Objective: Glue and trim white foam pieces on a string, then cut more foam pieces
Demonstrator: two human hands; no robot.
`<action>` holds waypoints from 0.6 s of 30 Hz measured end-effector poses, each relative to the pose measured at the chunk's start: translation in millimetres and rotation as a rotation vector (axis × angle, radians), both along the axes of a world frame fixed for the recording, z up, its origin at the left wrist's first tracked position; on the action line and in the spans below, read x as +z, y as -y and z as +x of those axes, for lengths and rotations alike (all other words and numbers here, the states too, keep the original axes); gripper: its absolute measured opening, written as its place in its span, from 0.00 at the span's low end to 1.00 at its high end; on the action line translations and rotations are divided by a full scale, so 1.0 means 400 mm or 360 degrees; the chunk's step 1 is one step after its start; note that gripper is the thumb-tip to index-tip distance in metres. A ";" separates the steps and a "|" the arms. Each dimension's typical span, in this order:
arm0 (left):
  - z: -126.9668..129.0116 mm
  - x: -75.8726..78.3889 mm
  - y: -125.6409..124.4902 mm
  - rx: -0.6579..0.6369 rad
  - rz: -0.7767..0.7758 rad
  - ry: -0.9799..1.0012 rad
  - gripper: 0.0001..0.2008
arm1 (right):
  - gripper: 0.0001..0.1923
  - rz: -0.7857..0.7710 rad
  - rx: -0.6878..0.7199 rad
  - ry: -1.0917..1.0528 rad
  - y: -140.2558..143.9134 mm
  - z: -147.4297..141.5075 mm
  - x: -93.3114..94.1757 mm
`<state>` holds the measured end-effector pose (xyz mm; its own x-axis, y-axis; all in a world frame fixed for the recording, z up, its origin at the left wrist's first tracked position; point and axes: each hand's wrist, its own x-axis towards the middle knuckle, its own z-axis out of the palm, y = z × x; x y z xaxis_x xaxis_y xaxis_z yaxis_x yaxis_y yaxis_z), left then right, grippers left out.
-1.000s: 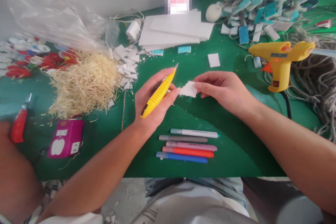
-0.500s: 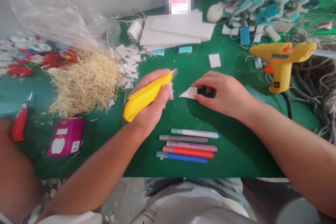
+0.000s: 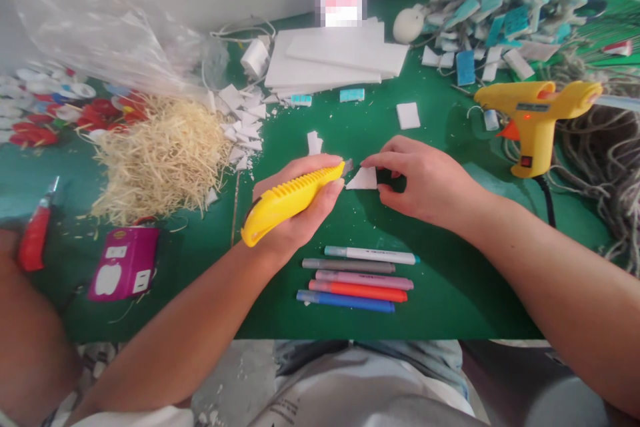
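Note:
My left hand (image 3: 295, 200) is closed around a yellow utility knife (image 3: 293, 203), its blade out and pointing right, close to a small white foam-board piece (image 3: 364, 179). That piece lies flat on the green table and has a slanted left side. My right hand (image 3: 425, 177) steadies it between index finger and thumb at its top and right edges. Just beyond my left hand lies another white scrap (image 3: 315, 142). A small white square (image 3: 409, 115) rests farther back. Several capped markers (image 3: 370, 253) lie in a row nearer to me.
A yellow hot-glue gun (image 3: 535, 120) with its cord stands at right, before grey rope (image 3: 590, 180). White sheets (image 3: 335, 57) are stacked at the back. Left are wood shavings (image 3: 165, 153), white offcuts (image 3: 245, 120), a purple box (image 3: 125, 263) and a red-handled knife (image 3: 35, 233) near another person's arm.
My left hand with the utility knife has moved right and slightly toward me, bringing the blade near the held piece. A white scrap behind that hand has come into view.

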<state>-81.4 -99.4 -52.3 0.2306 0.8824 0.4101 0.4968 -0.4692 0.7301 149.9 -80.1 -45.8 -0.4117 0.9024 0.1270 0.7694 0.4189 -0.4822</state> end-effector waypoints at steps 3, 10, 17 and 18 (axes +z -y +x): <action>0.001 -0.001 0.002 -0.0016 0.0068 0.0188 0.15 | 0.13 -0.0029 -0.0009 -0.0010 -0.002 -0.003 0.001; -0.002 -0.003 0.001 0.0023 0.0034 0.0158 0.15 | 0.21 0.0093 0.0116 0.0016 0.001 -0.003 -0.010; -0.003 -0.012 0.001 0.0011 0.0029 0.0165 0.16 | 0.16 0.0112 0.0017 0.0125 0.006 -0.008 -0.004; -0.003 -0.014 -0.001 -0.0014 0.0017 0.0186 0.16 | 0.18 0.0146 0.0025 0.0110 0.006 -0.008 -0.005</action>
